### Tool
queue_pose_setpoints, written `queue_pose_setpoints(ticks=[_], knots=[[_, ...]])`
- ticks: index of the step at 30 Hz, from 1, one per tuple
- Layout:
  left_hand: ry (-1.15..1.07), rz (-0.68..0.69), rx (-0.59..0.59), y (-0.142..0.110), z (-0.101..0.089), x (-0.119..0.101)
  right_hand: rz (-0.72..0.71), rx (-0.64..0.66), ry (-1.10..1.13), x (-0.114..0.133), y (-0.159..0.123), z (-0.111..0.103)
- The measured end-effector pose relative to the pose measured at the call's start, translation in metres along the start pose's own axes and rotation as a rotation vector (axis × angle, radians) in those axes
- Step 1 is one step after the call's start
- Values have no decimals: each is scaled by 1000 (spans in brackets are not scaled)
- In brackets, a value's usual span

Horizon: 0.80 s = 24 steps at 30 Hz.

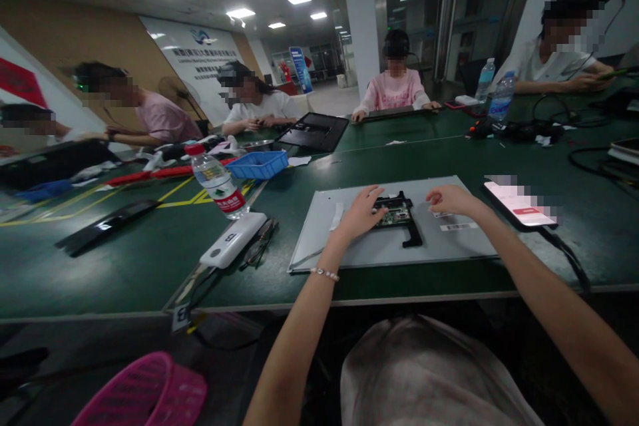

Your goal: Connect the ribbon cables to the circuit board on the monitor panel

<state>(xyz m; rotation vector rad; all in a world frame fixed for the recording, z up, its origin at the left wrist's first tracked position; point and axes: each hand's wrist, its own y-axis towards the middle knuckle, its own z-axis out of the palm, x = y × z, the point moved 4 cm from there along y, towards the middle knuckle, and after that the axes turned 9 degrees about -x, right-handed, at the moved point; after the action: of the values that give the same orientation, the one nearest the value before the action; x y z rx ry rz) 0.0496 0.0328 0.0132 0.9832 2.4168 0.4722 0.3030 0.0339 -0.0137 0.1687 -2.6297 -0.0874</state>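
Observation:
A flat grey metal panel (314, 233) lies on the table in front of me. On it sits a black plastic bracket (413, 234) around a green circuit board (399, 215). My left hand (360, 214) rests at the left side of the bracket, fingers stretched and apart, the thumb over the board's edge. It covers part of the bracket. Over the right half of the panel is my right hand (452, 200), thumb and fingers curled together toward the bracket. Whatever they pinch, if anything, is too small to make out. A white label (458, 227) is stuck on the panel below it.
Left of the panel are a white power bank (233, 239), a cable (259, 245) and a water bottle (219, 183). A lit phone (522, 203) lies to the right. Farther back are a blue tray (257, 164) and a black panel (314, 132). Several people sit around the table.

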Motion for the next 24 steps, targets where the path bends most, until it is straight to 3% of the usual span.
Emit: queue_pose_setpoints(ticks=[11,15,24], knots=[[93,94,-14,1,1,-10,11,-65,151,2,-5,-4],[122,123,-13,0,0,-13,45,-6,339,10,-5,7],[103,189,-15,0,1,-30,-70,63,522,15,3,28]])
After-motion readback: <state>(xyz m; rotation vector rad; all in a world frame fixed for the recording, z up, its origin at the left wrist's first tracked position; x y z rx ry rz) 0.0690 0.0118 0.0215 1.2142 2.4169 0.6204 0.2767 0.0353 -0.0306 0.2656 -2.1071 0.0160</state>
